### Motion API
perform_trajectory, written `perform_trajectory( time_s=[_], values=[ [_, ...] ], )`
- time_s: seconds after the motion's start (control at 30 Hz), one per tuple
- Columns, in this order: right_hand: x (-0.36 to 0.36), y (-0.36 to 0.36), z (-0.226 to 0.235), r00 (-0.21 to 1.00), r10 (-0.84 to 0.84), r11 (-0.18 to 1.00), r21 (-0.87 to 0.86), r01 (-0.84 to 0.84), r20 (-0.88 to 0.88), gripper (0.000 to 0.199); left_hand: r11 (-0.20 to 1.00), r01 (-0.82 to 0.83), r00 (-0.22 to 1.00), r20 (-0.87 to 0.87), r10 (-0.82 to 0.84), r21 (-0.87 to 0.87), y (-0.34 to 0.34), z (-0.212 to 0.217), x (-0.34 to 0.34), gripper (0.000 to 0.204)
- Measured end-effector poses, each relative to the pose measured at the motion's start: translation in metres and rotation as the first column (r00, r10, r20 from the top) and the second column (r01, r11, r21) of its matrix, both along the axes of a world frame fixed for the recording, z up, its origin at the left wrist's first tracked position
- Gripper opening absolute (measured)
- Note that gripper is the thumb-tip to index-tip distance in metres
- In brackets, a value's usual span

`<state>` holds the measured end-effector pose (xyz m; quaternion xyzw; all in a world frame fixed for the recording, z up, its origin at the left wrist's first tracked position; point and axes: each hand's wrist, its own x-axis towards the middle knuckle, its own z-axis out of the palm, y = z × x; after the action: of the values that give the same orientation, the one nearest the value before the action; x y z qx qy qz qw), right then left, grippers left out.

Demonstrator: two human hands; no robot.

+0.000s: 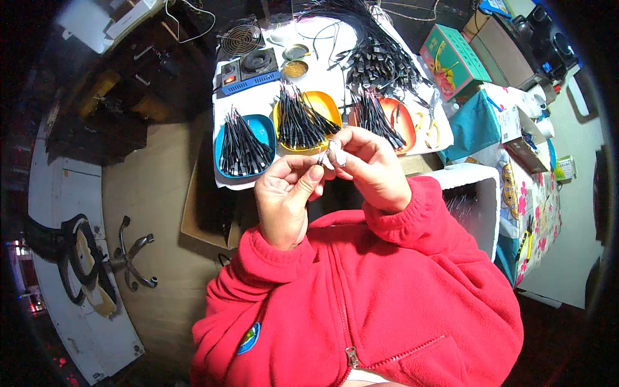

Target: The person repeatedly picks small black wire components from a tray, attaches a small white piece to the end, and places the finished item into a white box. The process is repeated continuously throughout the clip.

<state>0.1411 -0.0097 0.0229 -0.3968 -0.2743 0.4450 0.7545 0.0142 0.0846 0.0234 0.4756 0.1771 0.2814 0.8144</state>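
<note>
In front of my chest, my left hand (288,198) pinches a short black cable (320,160) between thumb and forefinger, with only a small end showing. My right hand (373,169) meets it from the other side, its thumb and forefinger closed together. White wrapping covers those right fingertips, and whatever they pinch is too small to make out. Just beyond the hands lie bundles of short black cables with thin stripped wires, in a blue tray (222,164), a yellow tray (330,107) and an orange tray (406,129).
Behind the trays stand a blue box with a round heater (259,62), a metal fan (241,40) and small round tins (295,69). A heap of black cables (383,68) lies at the back. Yellow-handled scissors (432,134) are right, above a white foam box (488,184).
</note>
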Motion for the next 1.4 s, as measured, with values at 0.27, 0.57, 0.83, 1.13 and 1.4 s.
perform_trajectory(
  time_s=[0.27,0.57,0.83,1.13,1.4],
  values=[
    [0.001,0.000,-0.002,0.999,0.036,0.999,0.011,-0.036,-0.012,0.012,0.997,0.034,0.999,0.015,-0.033,-0.071,0.001,-0.004,0.000,0.011],
    [-0.002,0.003,-0.005,0.936,0.232,0.971,0.118,-0.207,-0.266,0.014,0.904,0.307,0.951,0.114,-0.286,-0.296,0.011,-0.005,-0.006,0.018],
    [-0.002,0.000,0.003,0.976,0.163,0.986,-0.008,-0.165,-0.143,0.015,0.933,0.263,0.964,0.090,-0.249,-0.245,0.009,-0.005,-0.005,0.017],
    [0.002,-0.001,0.005,0.989,0.054,0.998,-0.052,-0.047,0.134,0.015,0.972,0.173,0.985,0.037,-0.169,-0.159,0.011,-0.008,-0.005,0.013],
    [-0.005,0.006,-0.007,0.940,0.175,0.984,0.023,-0.176,-0.291,0.015,0.960,0.222,0.973,0.104,-0.206,-0.173,0.015,-0.011,-0.006,0.015]
  ],
)
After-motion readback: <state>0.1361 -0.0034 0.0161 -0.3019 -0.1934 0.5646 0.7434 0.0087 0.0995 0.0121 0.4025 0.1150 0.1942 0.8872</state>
